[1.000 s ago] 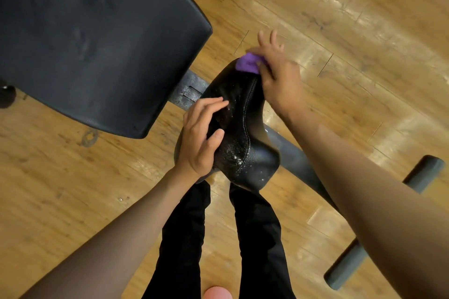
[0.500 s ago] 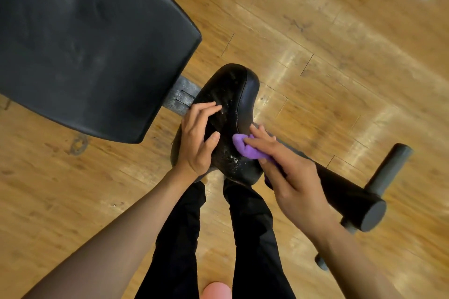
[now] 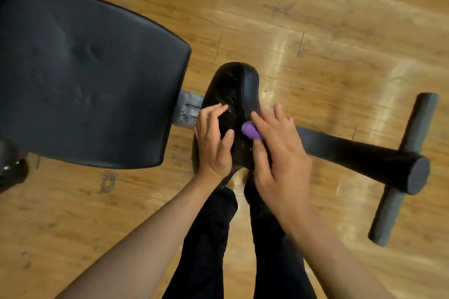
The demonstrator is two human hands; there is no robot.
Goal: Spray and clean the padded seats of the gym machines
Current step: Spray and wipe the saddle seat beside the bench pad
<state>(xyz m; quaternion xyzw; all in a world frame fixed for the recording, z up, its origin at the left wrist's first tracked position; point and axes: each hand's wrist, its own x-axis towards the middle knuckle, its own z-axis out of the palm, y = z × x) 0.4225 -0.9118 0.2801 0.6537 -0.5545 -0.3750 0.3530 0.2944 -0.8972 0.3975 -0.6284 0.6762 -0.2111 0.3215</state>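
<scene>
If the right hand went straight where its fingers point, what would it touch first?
Likely more of the small black pad: the right hand, holding the purple cloth, points along it. Beyond lies wooden floor; depth is unclear.

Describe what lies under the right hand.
A purple cloth pokes out beneath the right hand, against the small black seat pad. The rest of the cloth and the pad below are covered.

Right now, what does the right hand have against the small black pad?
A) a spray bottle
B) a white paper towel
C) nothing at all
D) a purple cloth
D: the right hand holds a purple cloth against the small black pad, the cloth showing between its thumb and forefinger, while the left hand rests on the pad's other side.
</scene>
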